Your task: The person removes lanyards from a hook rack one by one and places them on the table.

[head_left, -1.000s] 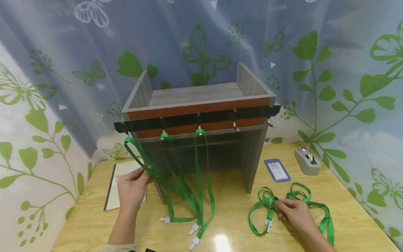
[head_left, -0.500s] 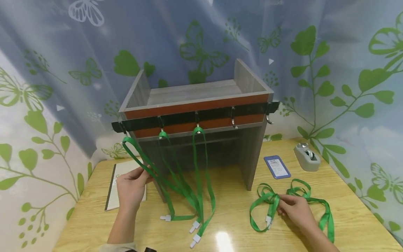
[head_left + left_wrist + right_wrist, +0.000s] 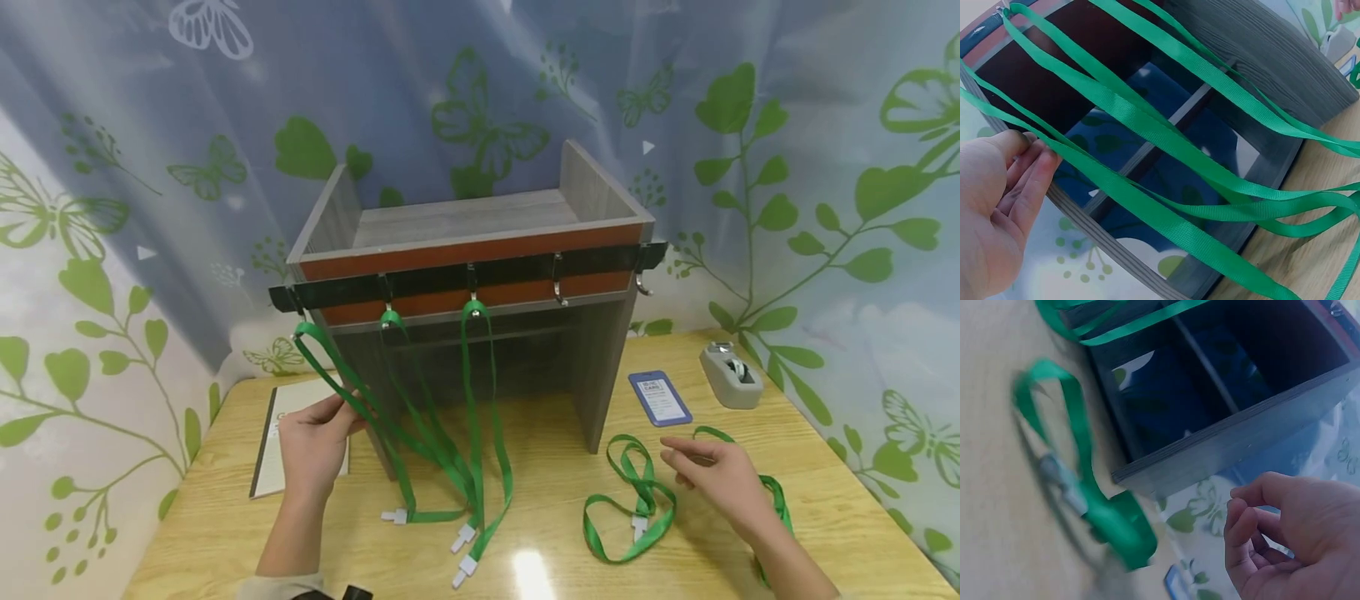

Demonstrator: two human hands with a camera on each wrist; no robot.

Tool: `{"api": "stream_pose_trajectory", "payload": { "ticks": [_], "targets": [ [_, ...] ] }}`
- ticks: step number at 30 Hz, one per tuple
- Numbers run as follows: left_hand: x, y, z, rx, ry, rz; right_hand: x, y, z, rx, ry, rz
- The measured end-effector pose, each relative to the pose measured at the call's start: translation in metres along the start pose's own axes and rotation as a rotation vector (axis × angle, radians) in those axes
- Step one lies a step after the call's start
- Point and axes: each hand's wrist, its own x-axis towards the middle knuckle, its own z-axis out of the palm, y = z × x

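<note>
A wooden rack (image 3: 467, 218) carries a dark hook strip (image 3: 435, 282), with green lanyards hanging from its three left hooks. My left hand (image 3: 318, 446) has its fingertips at the front edge of the rack's left side panel, right beside the leftmost lanyard (image 3: 1107, 178); I cannot tell whether they grip the panel or that strap. On the right, a loose green lanyard (image 3: 637, 492) with white clips lies on the table. My right hand (image 3: 720, 479) is just beside it, fingers loosely bent and holding nothing. Another green lanyard (image 3: 777, 500) is partly hidden by this hand and forearm.
A blue-framed card holder (image 3: 660, 398) and a grey tape dispenser (image 3: 731, 375) lie at the table's right rear. A notebook (image 3: 272, 454) sits behind my left hand. White clips (image 3: 465, 537) of the hung lanyards rest on the table. A printed curtain backs everything.
My right hand has let go of the loose lanyard and drawn slightly up and right. That lanyard has settled into a wider loop. The left hand has stayed in place.
</note>
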Motion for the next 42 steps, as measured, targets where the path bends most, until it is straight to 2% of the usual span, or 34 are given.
{"api": "stream_pose_trajectory", "payload": {
  "ticks": [10, 15, 24, 35, 42],
  "targets": [
    [0.000, 0.001, 0.000, -0.002, -0.016, 0.013, 0.003, -0.023, -0.001, -0.015, -0.007, -0.021],
    [0.001, 0.002, -0.002, 0.009, -0.011, 0.023, 0.008, -0.034, 0.010, -0.024, -0.023, -0.074],
    [0.001, 0.000, -0.003, -0.003, -0.017, 0.031, 0.013, -0.057, 0.032, 0.072, -0.097, -0.176],
    [0.000, 0.000, -0.001, -0.001, -0.025, 0.005, 0.015, -0.078, 0.050, 0.075, -0.138, -0.227],
    [0.000, 0.000, -0.002, -0.014, -0.015, 0.027, 0.021, -0.093, 0.065, 0.128, -0.185, -0.261]
  ]
}}
